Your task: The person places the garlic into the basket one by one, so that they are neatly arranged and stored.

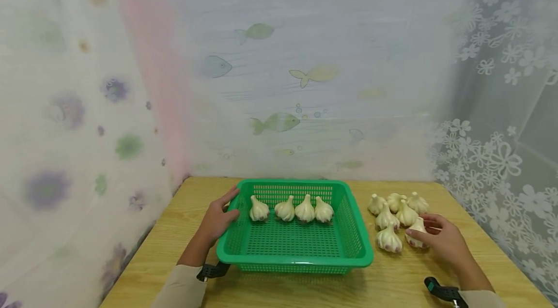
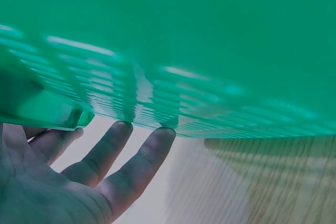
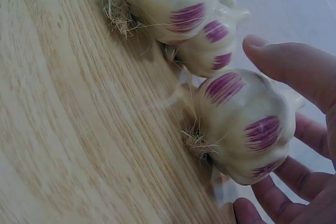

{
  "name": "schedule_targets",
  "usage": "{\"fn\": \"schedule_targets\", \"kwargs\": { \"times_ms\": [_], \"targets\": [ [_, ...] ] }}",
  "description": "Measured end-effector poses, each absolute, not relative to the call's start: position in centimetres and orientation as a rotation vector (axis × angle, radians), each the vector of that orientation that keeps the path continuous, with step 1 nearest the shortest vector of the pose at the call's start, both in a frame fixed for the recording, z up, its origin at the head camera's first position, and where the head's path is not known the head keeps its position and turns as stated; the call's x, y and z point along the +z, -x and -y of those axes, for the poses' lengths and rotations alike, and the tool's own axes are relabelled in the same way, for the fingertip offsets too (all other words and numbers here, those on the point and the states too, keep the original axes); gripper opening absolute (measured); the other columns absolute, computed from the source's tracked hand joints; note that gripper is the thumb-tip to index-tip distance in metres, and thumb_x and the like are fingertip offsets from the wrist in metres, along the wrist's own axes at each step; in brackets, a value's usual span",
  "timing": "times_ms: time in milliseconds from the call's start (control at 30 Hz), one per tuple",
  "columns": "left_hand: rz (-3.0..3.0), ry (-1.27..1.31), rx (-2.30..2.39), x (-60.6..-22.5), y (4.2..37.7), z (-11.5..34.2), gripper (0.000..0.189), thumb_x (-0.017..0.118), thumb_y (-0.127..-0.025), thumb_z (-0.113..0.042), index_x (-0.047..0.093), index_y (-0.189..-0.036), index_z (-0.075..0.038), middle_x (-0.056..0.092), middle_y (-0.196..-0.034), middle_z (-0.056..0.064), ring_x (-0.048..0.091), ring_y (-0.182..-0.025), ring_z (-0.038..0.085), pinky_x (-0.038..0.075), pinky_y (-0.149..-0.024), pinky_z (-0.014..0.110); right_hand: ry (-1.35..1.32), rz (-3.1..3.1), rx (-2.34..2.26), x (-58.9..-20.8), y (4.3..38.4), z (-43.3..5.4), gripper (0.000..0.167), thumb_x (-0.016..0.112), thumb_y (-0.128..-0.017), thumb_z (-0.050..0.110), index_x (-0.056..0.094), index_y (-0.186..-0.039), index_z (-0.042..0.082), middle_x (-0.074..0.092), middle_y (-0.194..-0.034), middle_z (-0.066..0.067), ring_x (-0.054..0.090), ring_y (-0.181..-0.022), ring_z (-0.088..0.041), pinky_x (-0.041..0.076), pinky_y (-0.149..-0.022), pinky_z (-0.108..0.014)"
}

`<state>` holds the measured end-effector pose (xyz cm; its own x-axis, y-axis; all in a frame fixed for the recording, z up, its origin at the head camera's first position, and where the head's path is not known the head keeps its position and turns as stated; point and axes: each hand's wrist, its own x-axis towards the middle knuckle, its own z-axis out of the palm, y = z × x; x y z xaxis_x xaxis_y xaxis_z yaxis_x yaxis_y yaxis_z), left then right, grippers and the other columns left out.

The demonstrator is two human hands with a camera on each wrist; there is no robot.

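Pale sheeting with blurred purple and green blooms (image 1: 115,146) hangs along the left edge of the wooden table (image 1: 392,281). Over that side reaches a beige sleeve (image 1: 180,288), with a black wristband (image 1: 213,270) at its cuff. The left hand (image 1: 218,218) is at the left side of a green plastic basket (image 1: 296,262), thumb and index finger at the rim. In the left wrist view its fingers are extended and parted, the tips against the slotted outer wall.

The basket lies mid-table, its back rim near the far edge. Inside, 4 garlic bulbs (image 1: 285,210) stand in a row toward the far wall, necks up; the leftmost sits apart, the other 3 close together. Behind the far edge hangs a white sheet printed with fish (image 1: 281,122).

Right of the basket, 6 more bulbs (image 1: 387,218) are bunched toward the far right corner. Just beside them, nearer the right edge, is 1 further bulb (image 3: 247,129), purple-streaked, with dry roots. The right hand (image 1: 444,240) is around it, thumb and fingers apart and not clamped; whether the fingers touch it, I cannot tell. A second black band (image 1: 444,291) circles that wrist. Along the right edge hangs sheer white-flowered sheeting (image 1: 492,167).
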<state>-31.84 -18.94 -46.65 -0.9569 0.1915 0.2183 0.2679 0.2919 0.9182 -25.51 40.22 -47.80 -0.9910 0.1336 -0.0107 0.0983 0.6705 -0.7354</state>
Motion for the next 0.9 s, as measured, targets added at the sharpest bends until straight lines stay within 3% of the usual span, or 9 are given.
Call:
{"fn": "schedule_targets", "kwargs": {
  "times_ms": [500, 700, 900],
  "targets": [
    [2.48, 0.453, -1.765, -46.66, 31.96, 19.04, 0.072, 0.052, -0.094, 0.0, 0.035, -0.163, -0.01, 0.023, -0.173, 0.005, 0.041, -0.145, 0.052, 0.045, -0.069, 0.037, 0.18, 2.894, 1.123, -47.51, 25.27, -40.12, 0.092, 0.073, -0.092, 0.053, 0.041, -0.148, -0.012, 0.047, -0.146, -0.038, 0.053, -0.126, -0.055, 0.054, -0.092, -0.056],
    [2.476, 0.444, -1.785, -46.61, 31.98, 19.02, 0.071, 0.052, -0.094, 0.0, 0.035, -0.162, -0.01, 0.024, -0.172, 0.003, 0.045, -0.143, 0.049, 0.045, -0.07, 0.036, 0.165, 2.905, 1.099, -47.53, 25.19, -40.05, 0.096, 0.073, -0.092, 0.054, 0.037, -0.151, -0.013, 0.044, -0.148, -0.039, 0.052, -0.126, -0.055, 0.054, -0.092, -0.056],
    [2.484, 0.453, -1.766, -46.65, 31.98, 19.06, 0.071, 0.052, -0.094, 0.0, 0.035, -0.162, -0.01, 0.023, -0.173, 0.003, 0.039, -0.146, 0.052, 0.045, -0.071, 0.037, 0.19, 2.903, 1.125, -47.36, 24.93, -40.12, 0.099, 0.072, -0.091, 0.058, 0.036, -0.151, -0.012, 0.043, -0.149, -0.039, 0.052, -0.127, -0.054, 0.055, -0.09, -0.053]
  ]
}}
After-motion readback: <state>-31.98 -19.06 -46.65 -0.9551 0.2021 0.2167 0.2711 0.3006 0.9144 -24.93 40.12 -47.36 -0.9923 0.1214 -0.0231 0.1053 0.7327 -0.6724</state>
